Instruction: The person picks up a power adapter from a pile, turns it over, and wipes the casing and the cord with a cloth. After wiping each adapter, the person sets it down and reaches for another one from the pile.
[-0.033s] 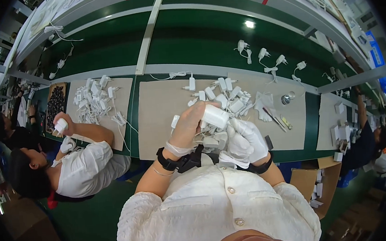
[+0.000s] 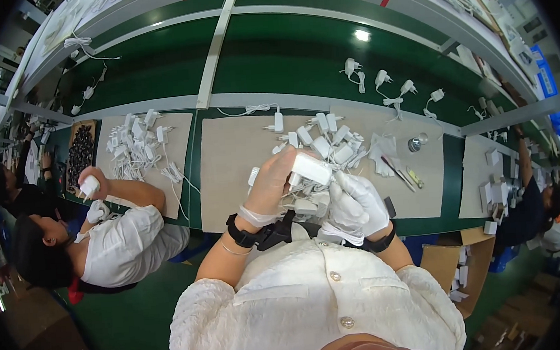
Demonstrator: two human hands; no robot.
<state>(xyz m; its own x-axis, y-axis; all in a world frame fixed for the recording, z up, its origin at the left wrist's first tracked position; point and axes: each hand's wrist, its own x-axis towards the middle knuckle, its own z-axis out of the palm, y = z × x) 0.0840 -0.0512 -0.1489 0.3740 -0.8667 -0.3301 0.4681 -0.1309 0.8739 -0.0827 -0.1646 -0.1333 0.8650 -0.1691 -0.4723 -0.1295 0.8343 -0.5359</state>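
- Head view: the left hand (image 2: 269,188), in a thin clear glove, curls its fingers around one end of a white charger block (image 2: 311,168) held above the counter (image 2: 240,171); the white-gloved right hand (image 2: 358,203) closes below it on a bundle of white cord.
- Risk: the cord could snag in the heap of chargers (image 2: 330,141) just behind and drag some off the mat.
- Hidden: both sets of fingertips, the plug end and the cord's run between the hands.
- The co-worker's hand (image 2: 90,184) on the left grips a similar block; detail is too small to tell.
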